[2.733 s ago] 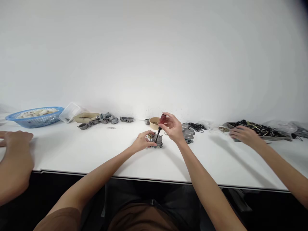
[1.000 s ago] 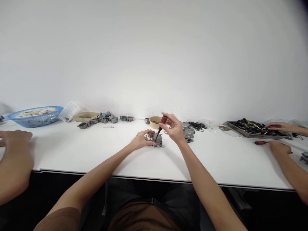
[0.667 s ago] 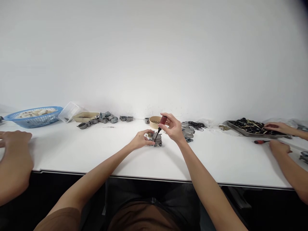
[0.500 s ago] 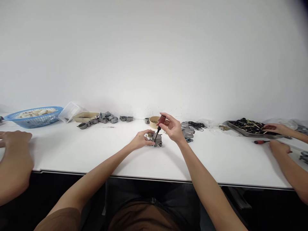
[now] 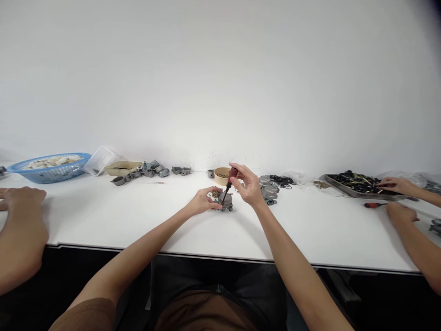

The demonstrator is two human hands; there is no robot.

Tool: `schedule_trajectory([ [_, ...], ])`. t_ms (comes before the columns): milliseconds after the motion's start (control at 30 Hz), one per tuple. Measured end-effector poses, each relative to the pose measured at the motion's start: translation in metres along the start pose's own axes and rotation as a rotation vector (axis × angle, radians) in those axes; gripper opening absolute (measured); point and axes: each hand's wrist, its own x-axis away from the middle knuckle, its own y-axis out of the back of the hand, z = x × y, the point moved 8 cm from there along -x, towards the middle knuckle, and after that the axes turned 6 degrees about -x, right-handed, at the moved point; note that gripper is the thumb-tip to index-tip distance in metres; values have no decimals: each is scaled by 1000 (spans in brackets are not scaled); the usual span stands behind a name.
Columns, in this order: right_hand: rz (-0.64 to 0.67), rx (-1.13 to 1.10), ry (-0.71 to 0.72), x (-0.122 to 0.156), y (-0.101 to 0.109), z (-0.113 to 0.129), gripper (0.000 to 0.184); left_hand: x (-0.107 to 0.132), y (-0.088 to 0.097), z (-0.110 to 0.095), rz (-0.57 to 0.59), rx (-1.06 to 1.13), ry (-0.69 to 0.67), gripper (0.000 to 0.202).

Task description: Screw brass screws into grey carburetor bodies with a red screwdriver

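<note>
A small grey metal part (image 5: 225, 202) sits on the white table (image 5: 165, 216) in front of me. My left hand (image 5: 203, 201) is closed on its left side and holds it down. My right hand (image 5: 248, 185) pinches the red handle of a small screwdriver (image 5: 230, 180), whose black shaft slants down with the tip on top of the part. A few small brass pieces lie just behind the part.
A tan bowl (image 5: 220, 176), a second grey part (image 5: 269, 191) and black rings (image 5: 281, 180) lie behind. Grey castings (image 5: 151, 169), a clear tub (image 5: 99, 159) and a blue basket (image 5: 50, 167) stand far left. Other people's hands (image 5: 396, 186) work at a metal tray (image 5: 358, 187) right; another arm (image 5: 19, 230) rests left.
My right hand has turned the screwdriver handle slightly, the tip staying on the part. The person on the right has drawn a hand back from mid-table to the tray; a red screwdriver now lies there.
</note>
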Motion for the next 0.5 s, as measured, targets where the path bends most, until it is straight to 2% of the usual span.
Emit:
schedule_trajectory([
  [100, 41, -82, -2, 0, -3, 3, 39, 0, -1, 1, 4, 22, 11, 60],
  [233, -41, 51, 20, -1, 3, 4, 36, 0, -1, 4, 3, 47, 17, 63],
  [367, 38, -40, 6, 0, -5, 0, 46, -1, -1, 6, 1, 49, 10, 63],
  [500, -27, 36, -23, -1, -1, -4, 46, -1, 0, 5, 2, 15, -2, 62],
])
